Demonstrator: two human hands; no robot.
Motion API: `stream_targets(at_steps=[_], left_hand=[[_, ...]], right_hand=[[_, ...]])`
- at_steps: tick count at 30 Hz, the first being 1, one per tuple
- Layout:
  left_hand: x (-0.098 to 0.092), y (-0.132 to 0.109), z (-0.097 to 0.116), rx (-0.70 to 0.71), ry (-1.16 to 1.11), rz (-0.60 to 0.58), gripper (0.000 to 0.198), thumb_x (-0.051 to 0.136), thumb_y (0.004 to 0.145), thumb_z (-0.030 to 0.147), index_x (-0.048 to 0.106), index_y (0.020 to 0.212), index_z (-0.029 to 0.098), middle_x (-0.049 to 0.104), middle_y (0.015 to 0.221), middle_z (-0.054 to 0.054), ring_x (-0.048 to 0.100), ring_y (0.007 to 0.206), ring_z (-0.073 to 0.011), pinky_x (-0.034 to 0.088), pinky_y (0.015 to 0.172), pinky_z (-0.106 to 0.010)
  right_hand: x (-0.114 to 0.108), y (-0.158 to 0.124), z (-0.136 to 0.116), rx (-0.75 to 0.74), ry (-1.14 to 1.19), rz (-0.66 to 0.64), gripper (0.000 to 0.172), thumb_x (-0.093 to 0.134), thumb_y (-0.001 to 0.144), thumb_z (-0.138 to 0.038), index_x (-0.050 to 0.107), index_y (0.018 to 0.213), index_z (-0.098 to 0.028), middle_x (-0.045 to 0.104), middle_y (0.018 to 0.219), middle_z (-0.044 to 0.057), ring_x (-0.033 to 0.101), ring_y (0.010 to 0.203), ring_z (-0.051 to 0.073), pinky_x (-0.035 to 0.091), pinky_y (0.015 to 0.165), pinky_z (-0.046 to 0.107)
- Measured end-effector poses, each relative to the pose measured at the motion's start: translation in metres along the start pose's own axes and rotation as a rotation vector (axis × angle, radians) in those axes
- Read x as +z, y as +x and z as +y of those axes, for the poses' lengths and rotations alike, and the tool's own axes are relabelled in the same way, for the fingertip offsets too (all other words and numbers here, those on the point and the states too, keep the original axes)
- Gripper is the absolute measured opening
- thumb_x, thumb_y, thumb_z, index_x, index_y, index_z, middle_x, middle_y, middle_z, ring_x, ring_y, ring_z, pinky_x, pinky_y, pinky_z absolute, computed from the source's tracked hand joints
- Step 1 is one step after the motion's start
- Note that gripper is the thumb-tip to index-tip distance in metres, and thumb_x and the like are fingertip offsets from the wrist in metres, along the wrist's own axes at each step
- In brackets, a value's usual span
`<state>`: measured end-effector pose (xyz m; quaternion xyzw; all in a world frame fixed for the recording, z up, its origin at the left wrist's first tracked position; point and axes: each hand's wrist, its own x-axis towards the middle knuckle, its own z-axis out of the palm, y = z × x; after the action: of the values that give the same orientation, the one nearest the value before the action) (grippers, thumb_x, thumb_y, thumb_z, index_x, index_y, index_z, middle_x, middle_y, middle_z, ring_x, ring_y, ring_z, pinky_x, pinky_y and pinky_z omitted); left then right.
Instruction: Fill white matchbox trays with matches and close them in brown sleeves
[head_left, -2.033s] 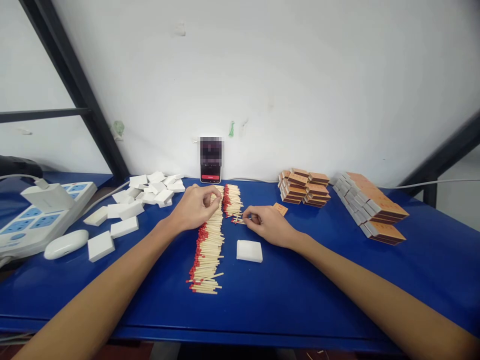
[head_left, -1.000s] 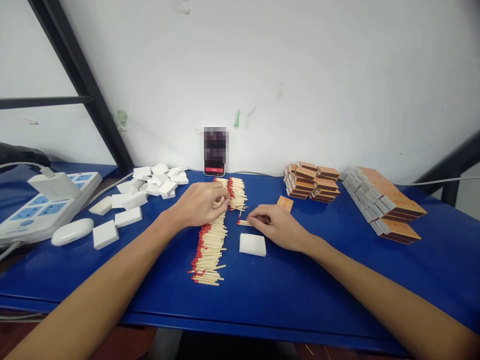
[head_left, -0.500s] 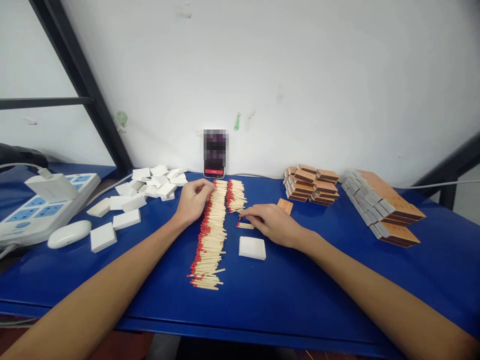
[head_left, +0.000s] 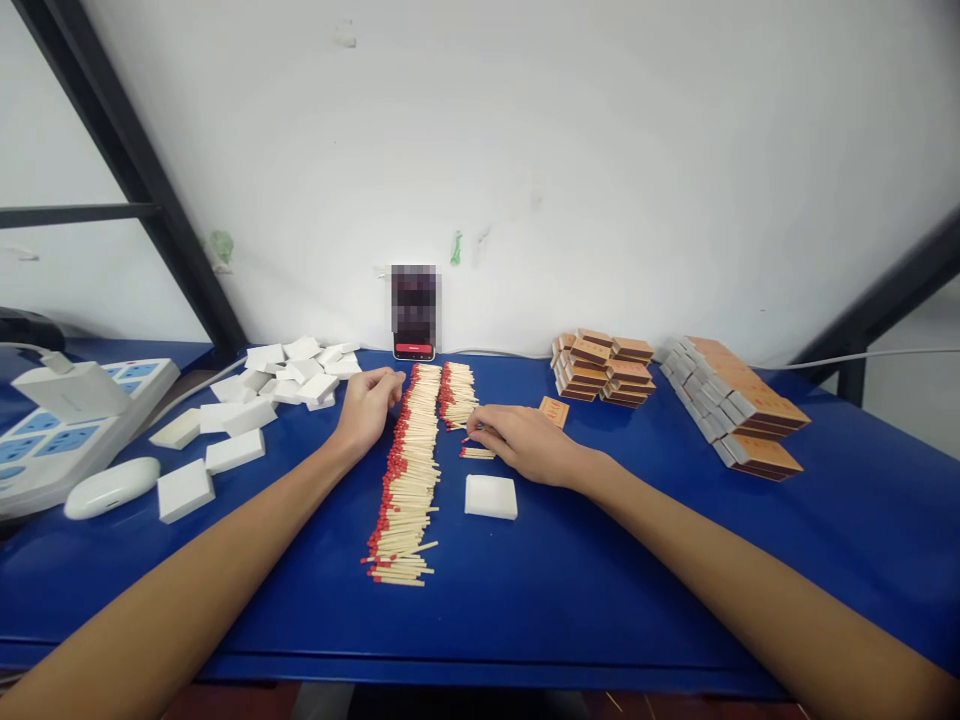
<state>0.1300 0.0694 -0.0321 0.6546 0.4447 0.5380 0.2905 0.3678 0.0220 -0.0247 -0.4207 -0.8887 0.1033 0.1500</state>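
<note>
My left hand (head_left: 369,408) is closed, fingers curled, beside the top of a long row of red-headed matches (head_left: 409,470). Whether anything is between its fingertips is hidden. My right hand (head_left: 529,440) pinches at a match by the lower end of a shorter row of matches (head_left: 456,393); its fingers partly cover it. Just below those fingertips a few loose matches (head_left: 476,454) lie side by side. Nearer me is a white matchbox tray (head_left: 491,497), lying flat. An orange matchbox sleeve (head_left: 554,411) shows behind my right hand.
White trays (head_left: 300,372) are heaped at the back left, near a power strip (head_left: 90,430) and a white rounded case (head_left: 112,488). A phone (head_left: 414,315) leans on the wall. Orange matchboxes are stacked in a smaller pile (head_left: 604,368) and a larger pile (head_left: 739,405) at right.
The view has shifted a little to the right. My left hand has drawn slightly away from the long row. My right fingertips have shifted slightly among the loose matches.
</note>
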Motion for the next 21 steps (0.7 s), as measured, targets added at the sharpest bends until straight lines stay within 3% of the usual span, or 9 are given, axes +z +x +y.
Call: stream_targets(at_steps=[7,11,15,17,19,21], left_hand=[[0.002,-0.012,0.027,0.175,0.283,-0.045,0.041,0.051,0.080,0.035,0.036,0.046,0.018,0.042,0.051,0.001,0.039,0.058,-0.0132,0.032,0.062,-0.030],[0.003,-0.018,0.045,0.264,0.434,-0.020,0.037,0.049,0.084,0.031,0.043,0.050,0.018,0.048,0.053,0.000,0.042,0.061,-0.0150,0.032,0.068,-0.032],[-0.001,-0.019,0.048,0.407,0.545,-0.085,0.029,0.045,0.089,0.031,0.056,0.065,0.017,0.056,0.065,-0.001,0.048,0.062,-0.0137,0.035,0.065,-0.029],[-0.005,-0.016,0.042,0.387,0.526,-0.065,0.025,0.046,0.088,0.030,0.060,0.071,0.017,0.059,0.073,-0.002,0.050,0.066,-0.0139,0.037,0.066,-0.027],[-0.010,-0.011,0.031,0.275,0.502,-0.028,0.023,0.048,0.085,0.031,0.062,0.073,0.017,0.062,0.077,-0.003,0.052,0.069,-0.0147,0.038,0.068,-0.027],[-0.013,-0.007,0.019,0.180,0.497,-0.032,0.024,0.047,0.084,0.031,0.063,0.073,0.017,0.062,0.070,-0.002,0.053,0.065,-0.0149,0.038,0.064,-0.027]], right_hand=[[0.000,-0.008,-0.002,0.065,0.094,0.041,0.015,0.048,0.095,-0.030,0.059,0.092,-0.020,0.062,0.081,0.002,0.054,0.073,0.015,0.036,0.065,0.027],[0.000,-0.017,-0.003,0.053,0.248,0.098,0.025,0.043,0.098,-0.033,0.064,0.094,-0.019,0.062,0.086,0.004,0.054,0.076,0.015,0.039,0.068,0.028],[0.001,-0.020,-0.002,0.059,0.231,0.143,0.023,0.047,0.095,-0.030,0.066,0.092,-0.018,0.060,0.082,0.004,0.051,0.071,0.014,0.039,0.065,0.028],[0.002,-0.020,-0.003,0.055,0.215,0.141,0.020,0.051,0.093,-0.028,0.067,0.088,-0.018,0.057,0.078,0.003,0.049,0.068,0.013,0.038,0.063,0.027],[0.003,-0.020,-0.004,0.046,0.231,0.139,0.018,0.053,0.091,-0.026,0.067,0.085,-0.018,0.056,0.077,0.002,0.048,0.067,0.012,0.037,0.062,0.027],[0.002,-0.020,-0.004,0.046,0.260,0.139,0.018,0.054,0.090,-0.026,0.067,0.082,-0.017,0.056,0.077,0.001,0.048,0.066,0.011,0.037,0.062,0.026]])
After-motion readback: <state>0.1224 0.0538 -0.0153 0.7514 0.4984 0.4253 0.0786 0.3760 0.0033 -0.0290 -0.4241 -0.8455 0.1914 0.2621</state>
